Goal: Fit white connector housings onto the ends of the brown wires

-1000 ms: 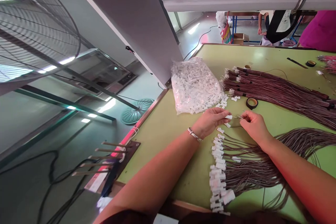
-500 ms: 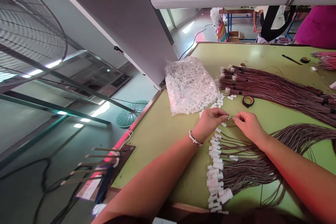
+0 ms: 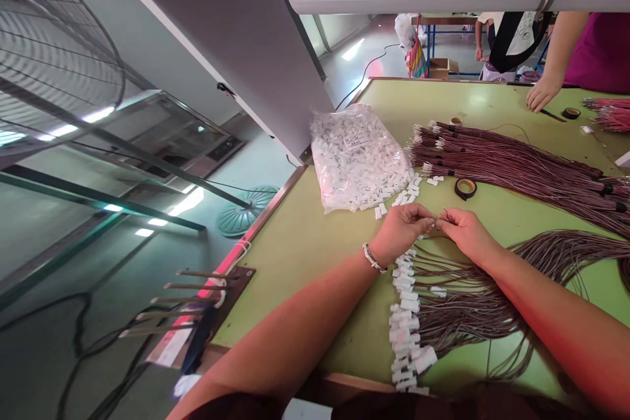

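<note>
My left hand [image 3: 403, 228] is closed in a pinch on a small white connector, which is mostly hidden by the fingers. Touching its fingertips, my right hand [image 3: 463, 231] pinches the end of a thin dark wire [image 3: 447, 214]. Below both hands, a row of white connectors [image 3: 406, 302] on brown wires [image 3: 465, 325] runs down the green table [image 3: 295, 275]. Just beyond my left hand, loose white connectors [image 3: 407, 195] have spilled by the mouth of a clear plastic bag [image 3: 357, 157] full of them.
Dark red wire bundles [image 3: 502, 154] lie at the back right, beside a roll of black tape [image 3: 465, 189]. Across the table a co-worker's hand [image 3: 545, 93] touches a thin black tool [image 3: 554, 116]. A pegged rack [image 3: 231, 295] sits on the left edge, near a fan [image 3: 59, 46].
My hands have come together, fingertips now meeting around the connector and wire. A co-worker's arm has reached in at the back right, down to the black tool.
</note>
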Demonstrator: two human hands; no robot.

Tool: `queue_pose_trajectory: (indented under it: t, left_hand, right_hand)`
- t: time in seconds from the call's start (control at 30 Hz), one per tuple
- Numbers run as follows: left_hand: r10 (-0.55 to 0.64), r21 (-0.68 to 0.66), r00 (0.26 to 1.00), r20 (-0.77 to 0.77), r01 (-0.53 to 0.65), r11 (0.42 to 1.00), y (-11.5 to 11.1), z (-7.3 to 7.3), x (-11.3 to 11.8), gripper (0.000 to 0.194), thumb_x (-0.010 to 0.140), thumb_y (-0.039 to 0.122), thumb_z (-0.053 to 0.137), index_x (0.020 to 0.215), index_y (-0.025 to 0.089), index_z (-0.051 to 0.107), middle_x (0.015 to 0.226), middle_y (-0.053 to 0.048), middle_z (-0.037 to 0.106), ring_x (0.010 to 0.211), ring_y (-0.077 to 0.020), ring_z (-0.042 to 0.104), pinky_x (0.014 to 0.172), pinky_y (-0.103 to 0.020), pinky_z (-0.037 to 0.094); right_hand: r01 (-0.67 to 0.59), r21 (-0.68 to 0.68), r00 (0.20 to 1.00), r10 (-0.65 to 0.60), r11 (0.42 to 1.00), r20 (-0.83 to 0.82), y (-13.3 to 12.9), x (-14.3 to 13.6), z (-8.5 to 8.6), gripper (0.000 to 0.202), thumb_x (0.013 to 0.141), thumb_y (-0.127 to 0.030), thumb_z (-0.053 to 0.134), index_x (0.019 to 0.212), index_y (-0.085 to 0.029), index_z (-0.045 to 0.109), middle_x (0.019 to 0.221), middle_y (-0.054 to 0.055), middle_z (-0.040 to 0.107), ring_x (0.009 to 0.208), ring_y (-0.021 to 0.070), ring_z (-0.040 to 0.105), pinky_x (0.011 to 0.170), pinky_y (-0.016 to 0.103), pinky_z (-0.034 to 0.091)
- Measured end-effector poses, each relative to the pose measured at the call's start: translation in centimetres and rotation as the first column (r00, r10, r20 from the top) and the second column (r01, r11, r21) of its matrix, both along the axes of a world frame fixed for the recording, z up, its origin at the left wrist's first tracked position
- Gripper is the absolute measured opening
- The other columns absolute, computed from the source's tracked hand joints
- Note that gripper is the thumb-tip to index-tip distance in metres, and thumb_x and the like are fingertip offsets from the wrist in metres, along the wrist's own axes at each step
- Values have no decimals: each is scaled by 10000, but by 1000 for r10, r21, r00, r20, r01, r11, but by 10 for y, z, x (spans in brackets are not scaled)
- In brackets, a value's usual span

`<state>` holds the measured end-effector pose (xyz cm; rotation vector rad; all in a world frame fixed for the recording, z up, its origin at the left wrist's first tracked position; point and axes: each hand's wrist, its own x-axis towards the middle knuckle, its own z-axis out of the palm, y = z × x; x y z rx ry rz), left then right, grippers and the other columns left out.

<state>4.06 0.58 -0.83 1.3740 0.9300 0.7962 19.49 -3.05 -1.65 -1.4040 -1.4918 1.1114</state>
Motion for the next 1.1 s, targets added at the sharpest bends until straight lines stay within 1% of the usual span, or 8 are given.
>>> queue_pose_trajectory:
  t: [0.13,0.2,0.33,0.47,0.7,0.87,0.97,1.1]
  left_hand:
    - [38,-93,998,49,-34,995,2,-4,2,116,663,219,666,676,111,628,561,-2,604,534,-84,538,565,-223,444]
    - [75,-160,995,64,-64,985,4,-5,2,139,654,232,683,678,106,629,551,-2,606,511,-78,538,545,-214,439]
    - [114,-281,988,101,-82,956,6,-5,1,169,632,238,712,654,103,614,523,-3,602,473,-71,535,506,-198,425]
    - [114,-335,985,126,-66,940,7,-3,-1,209,621,265,737,663,106,608,514,2,596,470,-71,541,492,-193,418]
    - [14,-228,994,107,11,974,6,-1,-3,287,626,290,747,815,94,657,577,-13,637,527,-84,571,554,-215,464]
    - [26,-175,998,59,-15,984,5,-1,-4,249,616,234,748,796,94,651,590,-15,642,552,-100,594,579,-231,492]
    - [27,-118,1000,-6,-28,993,6,-6,-3,189,646,201,716,788,108,633,575,-1,633,544,-101,597,574,-230,496]
    - [14,-30,995,-100,-17,999,6,-19,-1,124,681,165,665,788,120,620,542,15,611,509,-96,579,530,-217,470]
  right_hand:
    - [24,70,990,-33,997,137,0,1,-4,266,792,-377,473,607,-186,479,554,-30,460,536,106,386,528,233,315]
    - [47,171,957,-94,984,276,-2,2,-4,203,811,-342,474,693,-187,531,603,-8,521,557,122,436,549,242,334]
    - [-130,416,790,-159,900,592,-7,3,0,169,855,-247,445,865,-190,604,743,52,590,684,162,515,631,260,355]
    - [-239,459,629,-224,856,744,-10,3,3,257,884,-203,382,792,-177,621,698,59,558,654,159,493,607,263,325]
    - [-81,413,763,-210,907,611,-3,8,-1,169,862,-212,438,755,-176,564,682,41,584,629,155,499,588,261,307]
    - [-50,331,862,-127,942,491,1,8,-4,162,840,-240,472,697,-189,530,643,12,578,587,135,486,567,240,315]
    - [-2,258,919,-100,966,382,3,7,-6,167,811,-243,489,653,-191,504,607,-8,570,555,119,473,556,224,330]
    - [15,218,922,-98,976,374,3,5,-8,172,783,-243,494,619,-191,486,598,-7,573,549,116,464,548,225,324]
